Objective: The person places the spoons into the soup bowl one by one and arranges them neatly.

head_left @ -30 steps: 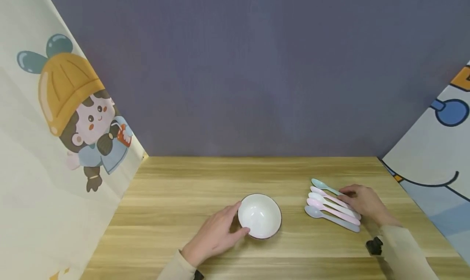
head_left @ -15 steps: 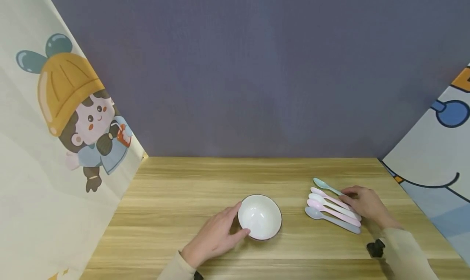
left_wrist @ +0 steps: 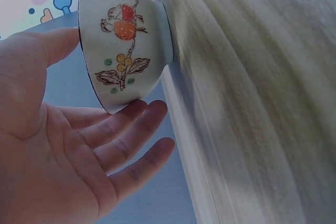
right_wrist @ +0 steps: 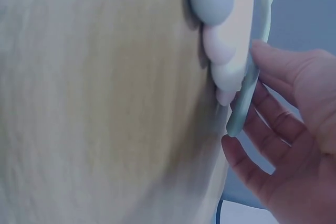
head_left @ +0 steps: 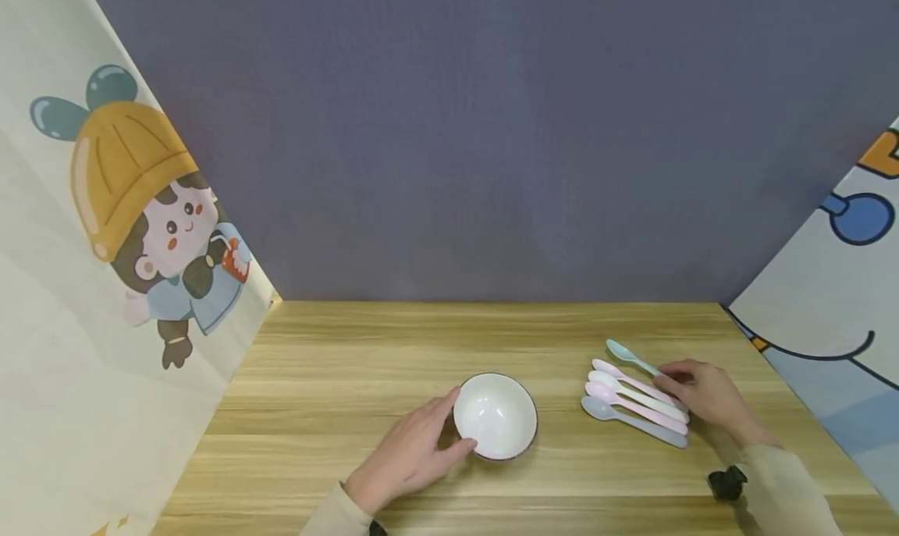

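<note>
On the table stands a white bowl (head_left: pixel 495 416) with a dark rim, painted with fruit and leaves on its outside in the left wrist view. My left hand (head_left: pixel 414 445) holds it from the left, thumb at the near rim and fingers along its side. At the right, my right hand (head_left: pixel 711 397) pinches the handle of a mint green spoon (head_left: pixel 621 351), which in the right wrist view is raised beside the other spoons. Below it lie a pink spoon (head_left: pixel 612 370), a white spoon (head_left: pixel 607 381), another pink spoon (head_left: pixel 608 394) and a grey spoon (head_left: pixel 632 421), side by side.
The wooden table (head_left: pixel 337 364) meets a dark grey-blue panel (head_left: pixel 492 146) at the back. Cartoon-printed side walls border it, the left wall (head_left: pixel 56 380) and the right wall (head_left: pixel 801 302). The bowl and spoons stand apart with bare wood between.
My right hand has shifted slightly right with the mint green spoon, whose bowl end has separated from the row of spoons. The left hand and the white bowl stay in place.
</note>
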Motion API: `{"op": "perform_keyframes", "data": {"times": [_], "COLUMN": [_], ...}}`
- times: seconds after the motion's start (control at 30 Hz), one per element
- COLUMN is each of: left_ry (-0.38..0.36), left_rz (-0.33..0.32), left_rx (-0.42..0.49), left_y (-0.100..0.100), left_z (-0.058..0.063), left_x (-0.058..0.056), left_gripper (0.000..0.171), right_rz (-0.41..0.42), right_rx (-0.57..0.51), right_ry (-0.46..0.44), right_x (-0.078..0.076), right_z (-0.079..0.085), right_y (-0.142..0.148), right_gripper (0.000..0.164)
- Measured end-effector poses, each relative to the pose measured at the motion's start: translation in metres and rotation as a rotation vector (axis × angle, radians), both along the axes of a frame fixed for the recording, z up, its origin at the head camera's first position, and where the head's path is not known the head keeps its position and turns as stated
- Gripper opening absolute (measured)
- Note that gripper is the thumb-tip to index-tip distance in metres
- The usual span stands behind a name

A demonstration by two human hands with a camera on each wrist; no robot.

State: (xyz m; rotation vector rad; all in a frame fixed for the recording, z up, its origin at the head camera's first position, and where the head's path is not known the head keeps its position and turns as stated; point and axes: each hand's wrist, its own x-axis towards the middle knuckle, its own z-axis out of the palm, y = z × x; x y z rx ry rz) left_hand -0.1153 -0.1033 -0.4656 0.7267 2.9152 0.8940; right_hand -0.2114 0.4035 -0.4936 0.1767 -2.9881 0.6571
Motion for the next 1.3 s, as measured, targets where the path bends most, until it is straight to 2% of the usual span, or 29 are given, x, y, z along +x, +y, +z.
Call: {"op": "perform_keyframes", "data": {"times": [0.9, 1.3], "left_ry": [-0.015, -0.029], "left_rz": [-0.014, -0.029], "left_rx": [0.033, 0.038], "left_y": [-0.001, -0.002], "left_z": [-0.005, -0.004], "left_x": [0.000, -0.001], "left_gripper": [0.083, 0.082], "right_rz": [0.035, 0.048], "right_rx": [-0.012, -0.018], "right_ry": [0.071, 0.075], "right_x": [0.017, 0.025], "right_z": [0.018, 0.027], "right_y": [-0.006, -0.014], "right_gripper": [0.029, 0.029]}}
